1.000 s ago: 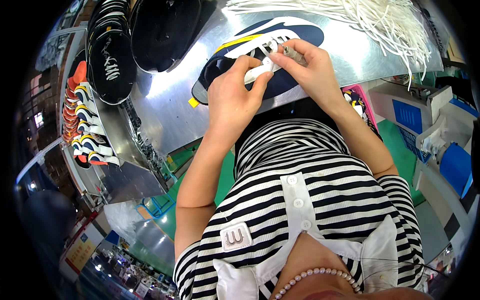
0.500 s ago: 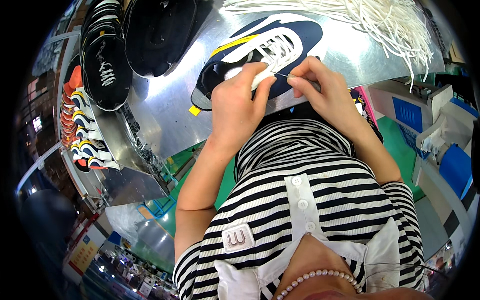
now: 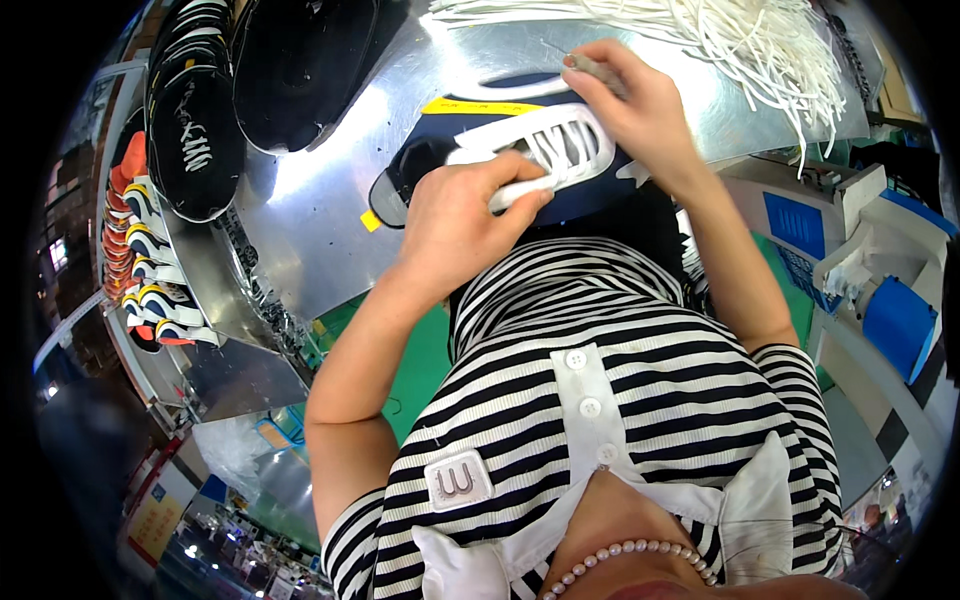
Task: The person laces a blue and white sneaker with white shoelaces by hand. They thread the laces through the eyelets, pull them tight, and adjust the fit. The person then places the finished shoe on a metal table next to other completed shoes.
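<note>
A navy shoe upper (image 3: 440, 126) with white trim, a yellow stripe and white lacing across its throat lies on the metal table. My left hand (image 3: 460, 215) pinches the white eyelet edge on the near side, thumb and fingers closed on it. Above the toe end, apart from the upper, my right hand (image 3: 640, 110) grips a thin metal pick (image 3: 597, 72) with a pale handle. Its slender tip points to the far left. The fingers cover part of the handle.
White shoelaces (image 3: 740, 60) lie heaped at the far right of the metal table (image 3: 310, 235). Black shoe uppers (image 3: 195, 140) are stacked at the far left, beside a large black tray-like piece (image 3: 300, 70). Below them, orange, white and navy pieces (image 3: 150, 260) hang in a row.
My right hand has moved up and away from the eyelets with the pick, over the toe. My left hand still pinches the eyelet edge; the upper has tilted and shifted slightly.
</note>
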Demonstrator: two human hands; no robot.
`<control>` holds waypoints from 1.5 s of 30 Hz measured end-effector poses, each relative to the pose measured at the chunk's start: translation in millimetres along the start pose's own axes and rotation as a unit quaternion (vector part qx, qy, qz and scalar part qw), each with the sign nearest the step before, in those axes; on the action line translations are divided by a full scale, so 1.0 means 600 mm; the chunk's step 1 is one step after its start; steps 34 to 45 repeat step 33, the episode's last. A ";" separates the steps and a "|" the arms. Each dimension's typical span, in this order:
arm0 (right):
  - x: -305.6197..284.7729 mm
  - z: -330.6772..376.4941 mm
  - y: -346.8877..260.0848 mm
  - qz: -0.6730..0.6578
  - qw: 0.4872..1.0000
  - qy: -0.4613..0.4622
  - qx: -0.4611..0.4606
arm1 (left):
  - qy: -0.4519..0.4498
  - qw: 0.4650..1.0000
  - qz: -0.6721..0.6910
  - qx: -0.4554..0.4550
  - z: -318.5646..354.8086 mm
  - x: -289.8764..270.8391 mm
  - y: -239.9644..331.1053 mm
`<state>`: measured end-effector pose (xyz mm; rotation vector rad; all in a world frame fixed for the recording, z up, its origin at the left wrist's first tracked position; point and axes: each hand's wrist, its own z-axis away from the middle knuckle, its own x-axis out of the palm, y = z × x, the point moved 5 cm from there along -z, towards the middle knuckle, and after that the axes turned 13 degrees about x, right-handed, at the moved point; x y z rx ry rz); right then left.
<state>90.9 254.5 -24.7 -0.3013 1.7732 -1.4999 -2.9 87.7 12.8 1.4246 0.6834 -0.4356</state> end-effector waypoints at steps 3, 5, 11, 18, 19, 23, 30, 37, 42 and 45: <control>0.013 -0.001 0.005 0.052 0.998 0.045 0.014 | -0.041 0.986 -0.147 0.066 0.017 -0.013 0.005; 0.012 -0.001 0.006 0.041 0.998 0.040 0.009 | -0.086 0.976 -0.196 0.046 0.034 -0.022 -0.008; -0.009 0.011 0.015 -0.084 0.993 0.013 0.081 | 0.284 0.921 -0.223 0.146 0.163 -0.007 -0.018; 0.063 0.019 -0.018 -0.062 0.997 -0.023 0.046 | 0.340 0.632 0.681 -0.148 0.219 0.095 -0.086; 0.082 0.019 -0.026 -0.098 0.990 -0.068 0.071 | 0.297 0.572 0.759 -0.093 0.218 0.093 -0.098; 0.130 0.029 -0.055 -0.296 0.911 -0.226 0.178 | 0.477 0.760 0.439 0.038 0.193 -0.128 -0.026; 0.109 0.014 -0.010 -0.245 0.922 -0.192 0.229 | 0.360 0.815 -0.420 -0.170 0.116 -0.376 -0.266; 0.099 0.008 0.014 -0.076 0.964 -0.193 0.168 | 0.331 0.798 -0.354 -0.359 0.012 -0.450 -0.449; 0.099 0.008 0.014 -0.076 0.964 -0.193 0.168 | 0.331 0.798 -0.354 -0.359 0.012 -0.450 -0.449; 0.099 0.008 0.014 -0.076 0.964 -0.193 0.168 | 0.331 0.798 -0.354 -0.359 0.012 -0.450 -0.449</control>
